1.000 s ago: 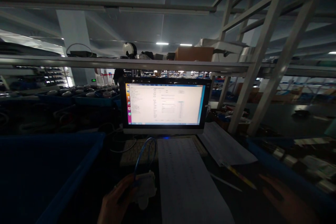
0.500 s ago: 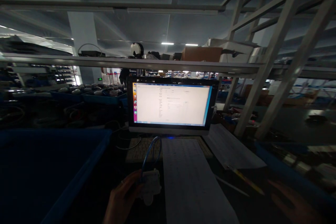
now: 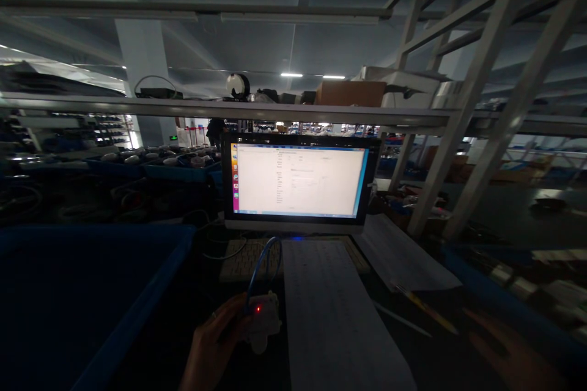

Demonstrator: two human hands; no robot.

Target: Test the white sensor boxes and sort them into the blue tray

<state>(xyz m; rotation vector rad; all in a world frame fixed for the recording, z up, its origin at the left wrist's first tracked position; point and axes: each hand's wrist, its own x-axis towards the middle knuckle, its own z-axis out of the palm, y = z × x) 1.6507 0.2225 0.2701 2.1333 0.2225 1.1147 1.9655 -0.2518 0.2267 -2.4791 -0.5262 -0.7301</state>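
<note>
My left hand (image 3: 211,348) is closed round a small white device (image 3: 262,321) low in the middle of the view. A red light glows on the device, and a blue cable (image 3: 261,264) loops up from it toward the monitor (image 3: 298,180). My right hand (image 3: 509,351) lies low at the right on the dark bench, dim and partly cut off; its fingers look stretched out with nothing in them. A long printed sheet (image 3: 330,311) lies between the two hands.
A keyboard (image 3: 243,259) sits under the lit monitor. A large blue bin (image 3: 137,293) fills the left. A second sheet (image 3: 398,253), a pencil (image 3: 426,306) and a blue tray (image 3: 504,293) of parts lie to the right. White frame struts (image 3: 463,116) rise at right.
A red light has come on on the white device in my left hand. The screen's window changed a second ago. The view shifted slightly; both hands stay about where they were.
</note>
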